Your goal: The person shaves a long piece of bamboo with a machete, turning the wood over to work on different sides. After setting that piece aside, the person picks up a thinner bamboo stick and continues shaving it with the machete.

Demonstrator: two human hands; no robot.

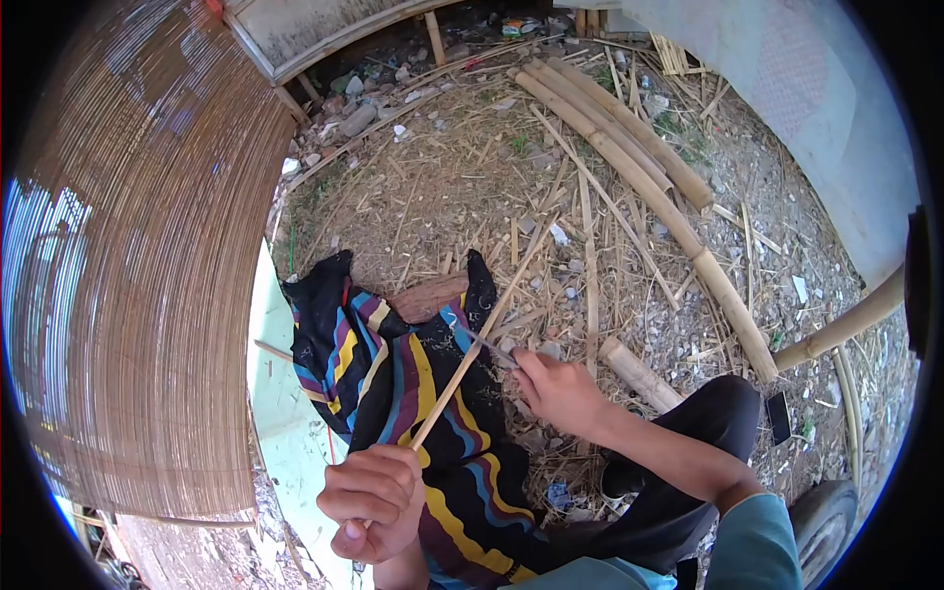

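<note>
My left hand (374,500) is closed in a fist around the near end of a long, thin bamboo strip (455,382), which slants up and away to the right. In my right hand (562,391) is the handle of a knife (482,342). Its blade lies across the strip and seems to touch it; the handle is mostly hidden by my fingers. Under the strip, a striped cloth (413,393) in black, yellow, blue and maroon is draped over my lap. Small pale shavings dot the cloth.
Thick bamboo poles (678,221) lie on the littered ground to the right, with a short bamboo piece (639,374) near my knee. A slatted bamboo screen (157,295) stands at left. A dark phone-like object (778,418) and a tire (824,526) are at lower right.
</note>
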